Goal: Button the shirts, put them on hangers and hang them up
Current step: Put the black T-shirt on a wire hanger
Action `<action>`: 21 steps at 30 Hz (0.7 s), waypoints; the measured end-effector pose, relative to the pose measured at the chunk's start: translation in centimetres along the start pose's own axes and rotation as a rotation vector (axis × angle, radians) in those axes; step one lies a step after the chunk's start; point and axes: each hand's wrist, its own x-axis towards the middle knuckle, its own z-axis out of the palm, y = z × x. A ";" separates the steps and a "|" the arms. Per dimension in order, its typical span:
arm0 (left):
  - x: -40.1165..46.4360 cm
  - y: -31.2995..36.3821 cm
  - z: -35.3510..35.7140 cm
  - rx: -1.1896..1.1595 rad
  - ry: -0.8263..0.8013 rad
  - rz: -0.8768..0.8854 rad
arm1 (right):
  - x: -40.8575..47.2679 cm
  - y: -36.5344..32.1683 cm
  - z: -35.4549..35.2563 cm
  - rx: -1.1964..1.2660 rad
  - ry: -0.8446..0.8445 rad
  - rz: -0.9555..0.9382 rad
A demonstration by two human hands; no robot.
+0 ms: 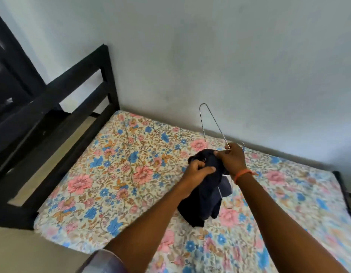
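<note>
Shirt (202, 196): dark navy, bunched, held up over the bed, its lower folds hanging down toward the mattress; whether they touch it cannot be told.
Hanger (214, 127): thin metal wire, one end loop standing up above the hands, the other end showing below the shirt at the right.
Left hand (198, 171): fingers curled, gripping the upper part of the shirt.
Right hand (232, 158): fingers pinched together on the hanger wire, at the shirt's top edge; an orange band sits on the wrist.
Bed (131, 154): mattress under a floral sheet of pink and blue flowers, set in a black frame.
Wall (229, 56): pale, plain, behind the bed.
</note>
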 end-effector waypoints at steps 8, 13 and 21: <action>0.0 5.3 8.6 0.411 0.137 0.324 | -0.7 -3.6 -16.8 0.246 -0.328 -0.297; -1.0 9.7 10.0 0.727 0.382 0.379 | -0.9 -4.2 -25.2 0.316 -0.365 -0.333; -2.7 15.3 7.0 0.650 0.103 0.358 | -0.8 -0.3 -30.7 0.068 -0.026 -0.326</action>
